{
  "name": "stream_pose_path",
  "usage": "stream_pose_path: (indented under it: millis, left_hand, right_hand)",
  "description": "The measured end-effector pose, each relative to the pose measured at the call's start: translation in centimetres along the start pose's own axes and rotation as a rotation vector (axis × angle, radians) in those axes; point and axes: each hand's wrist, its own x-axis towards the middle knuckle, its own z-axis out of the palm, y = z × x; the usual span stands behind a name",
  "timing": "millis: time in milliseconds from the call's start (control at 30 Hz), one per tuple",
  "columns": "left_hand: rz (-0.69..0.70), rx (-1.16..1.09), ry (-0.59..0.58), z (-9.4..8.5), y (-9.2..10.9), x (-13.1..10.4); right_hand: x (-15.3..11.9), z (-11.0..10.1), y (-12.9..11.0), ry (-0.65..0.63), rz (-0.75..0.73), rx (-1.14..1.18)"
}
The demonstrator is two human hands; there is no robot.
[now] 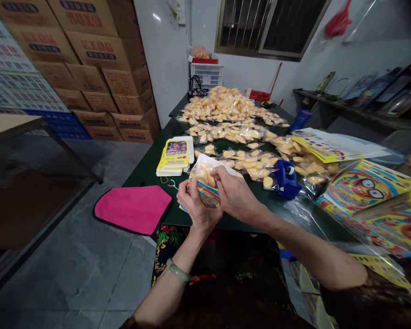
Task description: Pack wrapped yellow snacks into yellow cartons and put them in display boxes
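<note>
Here, blurry-lettered packet [207,194] between left hand [203,215] and right hand [238,196]; “食品” cartons [95,50].

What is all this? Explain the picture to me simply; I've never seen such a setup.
No machine here: these are a person's two bare hands, seen from a camera on their head, looking forward and down. The left hand holds a printed pack with pale yellow pieces inside; the right hand is at its opening. On the dark green table lie many clear bags of yellow pieces, a stack of yellow printed packaging and a blue tape dispenser.
</note>
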Motion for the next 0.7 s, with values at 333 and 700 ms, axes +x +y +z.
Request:
stream_pose_path:
  millis: [333,700]
  left_hand:
    - [-0.31,-0.442,-0.15,-2.7,-1.2,3.8]
    - [-0.416,-0.476,-0.002,-2.1,0.0,5.3]
  right_hand:
    - [-1.1,0.9,1.2,0.263,-0.26,0.056]
    - [-2.0,-0.6,2.1,0.348,-0.374,-0.245]
